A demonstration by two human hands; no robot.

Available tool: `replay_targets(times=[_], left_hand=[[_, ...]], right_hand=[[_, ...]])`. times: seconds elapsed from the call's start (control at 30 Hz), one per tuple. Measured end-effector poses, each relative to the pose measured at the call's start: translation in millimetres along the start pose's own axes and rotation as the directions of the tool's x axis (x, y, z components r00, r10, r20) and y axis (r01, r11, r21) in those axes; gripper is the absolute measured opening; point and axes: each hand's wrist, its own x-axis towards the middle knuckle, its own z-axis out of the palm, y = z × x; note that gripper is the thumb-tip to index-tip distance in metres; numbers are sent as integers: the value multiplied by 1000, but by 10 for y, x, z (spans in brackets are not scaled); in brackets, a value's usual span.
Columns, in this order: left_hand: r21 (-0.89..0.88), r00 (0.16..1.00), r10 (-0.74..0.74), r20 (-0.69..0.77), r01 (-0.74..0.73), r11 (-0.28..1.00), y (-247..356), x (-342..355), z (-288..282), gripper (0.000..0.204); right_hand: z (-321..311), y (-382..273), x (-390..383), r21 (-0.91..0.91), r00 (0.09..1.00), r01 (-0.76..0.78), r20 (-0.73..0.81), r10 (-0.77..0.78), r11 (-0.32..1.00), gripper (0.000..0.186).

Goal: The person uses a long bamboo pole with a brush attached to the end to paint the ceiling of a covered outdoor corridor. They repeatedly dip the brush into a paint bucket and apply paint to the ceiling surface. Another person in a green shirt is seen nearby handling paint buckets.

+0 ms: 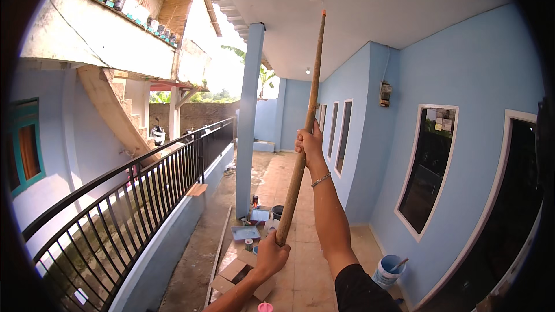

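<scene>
A long wooden pole (294, 193) slants up in front of me toward the white ceiling (393, 0). My left hand (272, 258) is wrapped round its thick lower end. Higher up, my right hand (310, 143) grips the same pole, with the arm stretched upward and a bracelet on the wrist. The pole's far end narrows to an orange tip (324, 14) close to the ceiling; I cannot tell whether it touches or carries anything.
Beside a blue pillar (250, 115) are a paint tray (245, 233) and several containers. Opened cardboard (233, 269) lies below me. A paint bucket (389, 271) stands by the right wall. A black railing (156, 188) runs along the left. A lamp (308, 71) hangs from the ceiling.
</scene>
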Motion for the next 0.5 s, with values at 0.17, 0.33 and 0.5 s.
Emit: replay_targets(times=[0.17,0.33,0.5], left_hand=[[50,997,76,-27,-74,996,-50,719,186,28],[49,1000,20,4,-21,999,-167,624,147,27],[-2,1000,3,12,-3,1000,-311,-152,-185,30]], right_hand=[[-159,142,688,0,997,-24,-69,24,1000,57],[-157,206,562,-21,1000,-3,-25,2,1000,63],[141,208,-283,-3,1000,-12,-25,12,1000,73]])
